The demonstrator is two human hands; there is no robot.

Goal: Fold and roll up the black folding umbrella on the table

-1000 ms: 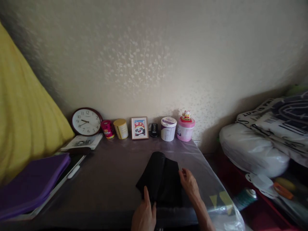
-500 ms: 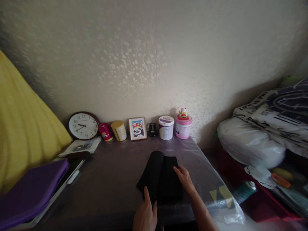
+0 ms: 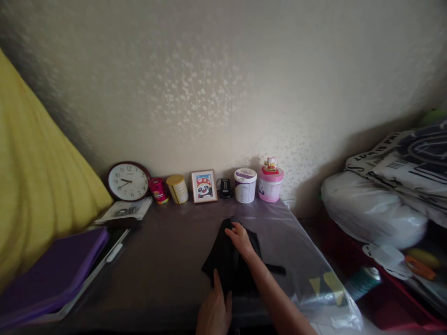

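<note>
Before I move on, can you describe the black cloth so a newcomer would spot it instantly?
Find the table below the patterned wall, then look to its near side. The black cloth lies there, with the right hand at its far end and the left hand at its near end. Unlike the upright tubs and picture frame behind it, it lies low, a narrow strip showing on its right.

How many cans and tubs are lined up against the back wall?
4, left to right: the red can, the yellow-lidded can, then, past the picture frame, the white tub and the pink tub under the figurine. None looks hidden.
</note>
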